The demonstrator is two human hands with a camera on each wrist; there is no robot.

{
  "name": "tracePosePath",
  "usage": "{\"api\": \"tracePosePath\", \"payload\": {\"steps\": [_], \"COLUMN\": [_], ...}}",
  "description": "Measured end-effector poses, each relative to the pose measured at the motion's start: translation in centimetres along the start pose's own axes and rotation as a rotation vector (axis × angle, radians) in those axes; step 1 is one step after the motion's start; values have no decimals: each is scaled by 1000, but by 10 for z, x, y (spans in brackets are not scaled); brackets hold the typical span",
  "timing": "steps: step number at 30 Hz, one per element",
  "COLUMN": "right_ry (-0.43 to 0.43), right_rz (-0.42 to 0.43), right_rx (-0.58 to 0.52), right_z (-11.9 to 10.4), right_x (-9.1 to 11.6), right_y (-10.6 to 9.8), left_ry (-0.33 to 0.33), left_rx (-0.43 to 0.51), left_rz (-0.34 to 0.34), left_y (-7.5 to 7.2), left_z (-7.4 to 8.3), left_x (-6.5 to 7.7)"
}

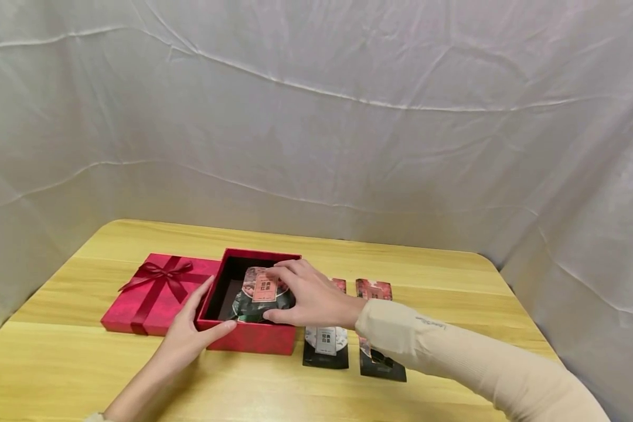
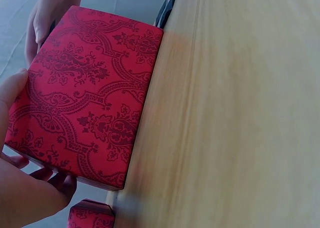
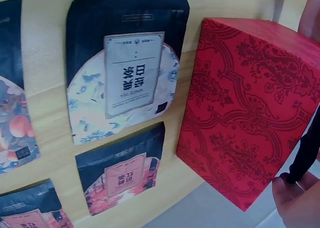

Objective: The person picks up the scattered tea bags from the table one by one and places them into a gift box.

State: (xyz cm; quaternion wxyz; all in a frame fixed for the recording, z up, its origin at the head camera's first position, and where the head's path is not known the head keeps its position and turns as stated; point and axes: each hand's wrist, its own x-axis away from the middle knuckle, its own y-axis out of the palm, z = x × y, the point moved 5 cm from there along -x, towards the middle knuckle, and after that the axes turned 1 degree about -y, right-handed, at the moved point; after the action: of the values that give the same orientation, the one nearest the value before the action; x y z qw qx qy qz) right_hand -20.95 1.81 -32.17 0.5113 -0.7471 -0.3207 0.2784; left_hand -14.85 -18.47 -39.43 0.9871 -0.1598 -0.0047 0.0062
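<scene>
A red patterned gift box (image 1: 253, 340) stands without its lid at mid-table, its dark inside facing up. My left hand (image 1: 187, 334) holds its near left corner, thumb at the front rim and fingers along the left wall. My right hand (image 1: 316, 296) grips a tea pouch (image 1: 264, 293) by its right side, over the box opening. This pouch is dark with a pink label and leans in the opening; its lower part is partly hidden by the front wall. In the right wrist view, only a dark strip of the pouch (image 3: 306, 150) shows beside the fingers.
Left of the box lies its red lid (image 1: 155, 313) with a dark red ribbon bow. To the right, several flat tea pouches lie in two columns, including a white tea pouch (image 1: 326, 347) and a dark pouch (image 1: 382, 366); my right forearm covers part of them. A pale curtain hangs behind.
</scene>
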Motion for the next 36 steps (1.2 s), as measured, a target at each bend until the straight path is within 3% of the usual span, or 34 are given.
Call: {"api": "tracePosePath", "payload": {"steps": [20, 36], "right_ry": [19, 0], "right_rz": [-74, -56], "right_rx": [37, 97], "right_z": [-8, -9], "right_x": [-18, -22], "right_y": [11, 15], "left_ry": [-5, 5], "left_rx": [6, -1], "left_rz": [-8, 0], "left_y": [-1, -1], "left_z": [0, -1], "left_x": [0, 0]}}
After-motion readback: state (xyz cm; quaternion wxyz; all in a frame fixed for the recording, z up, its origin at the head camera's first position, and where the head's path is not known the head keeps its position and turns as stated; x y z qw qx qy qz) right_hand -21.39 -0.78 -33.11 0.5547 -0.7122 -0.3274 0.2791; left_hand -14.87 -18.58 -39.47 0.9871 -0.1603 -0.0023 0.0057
